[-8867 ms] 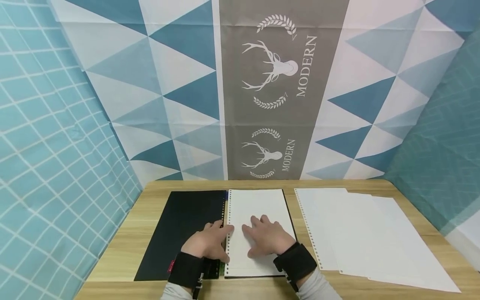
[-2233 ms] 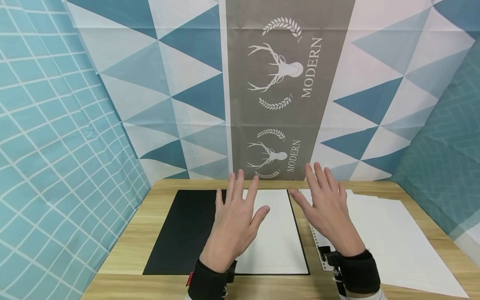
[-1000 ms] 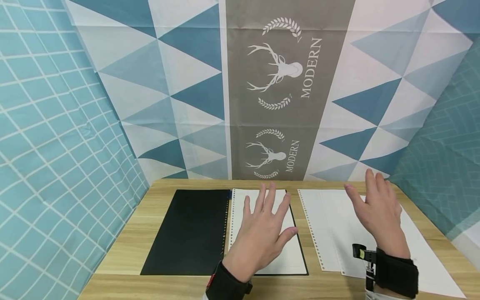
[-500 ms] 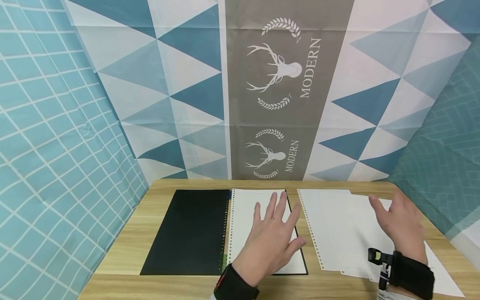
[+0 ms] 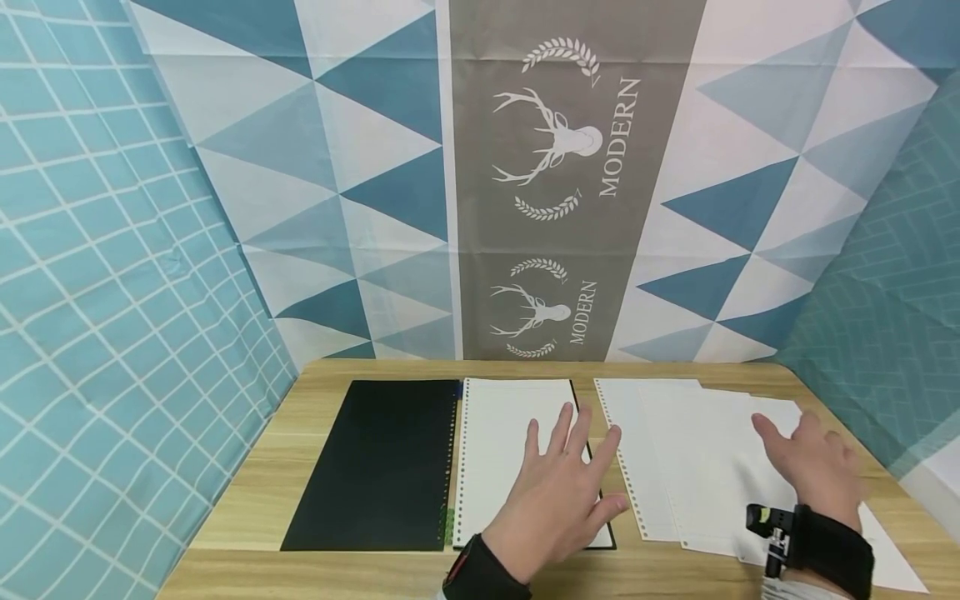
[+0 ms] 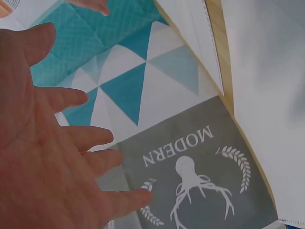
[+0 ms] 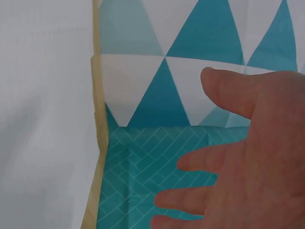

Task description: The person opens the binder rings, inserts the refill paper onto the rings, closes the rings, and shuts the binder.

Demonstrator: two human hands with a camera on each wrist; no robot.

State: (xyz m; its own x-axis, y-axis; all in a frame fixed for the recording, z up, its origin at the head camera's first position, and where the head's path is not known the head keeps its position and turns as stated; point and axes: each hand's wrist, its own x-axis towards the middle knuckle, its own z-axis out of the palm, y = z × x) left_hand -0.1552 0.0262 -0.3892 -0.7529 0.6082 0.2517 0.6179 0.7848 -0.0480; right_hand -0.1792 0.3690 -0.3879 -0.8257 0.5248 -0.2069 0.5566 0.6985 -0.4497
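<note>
A black notebook cover [image 5: 375,467] lies flat on the left of the wooden table, with a row of holes along its right edge. Beside it is a white hole-punched page [image 5: 495,442], with a dark backing showing at its right edge. My left hand [image 5: 558,504] hovers over that page's right side, fingers spread and holding nothing. Farther right, several loose punched sheets [image 5: 697,467] overlap in a fan. My right hand [image 5: 817,467] is above the rightmost sheets. Its thumb and fingers [image 7: 190,200] stand apart with nothing between them in the right wrist view.
The wooden table [image 5: 247,500] ends at a wall hanging [image 5: 360,208] of blue triangles and a grey deer panel. A teal cloth [image 5: 892,333] slopes down by the right edge. Light blue tiled cloth [image 5: 112,333] covers the left side.
Both hands rested on the white page at first, then were raised. Since then my right hand has moved right over the loose sheets and lower; my left has drifted right and nearer me.
</note>
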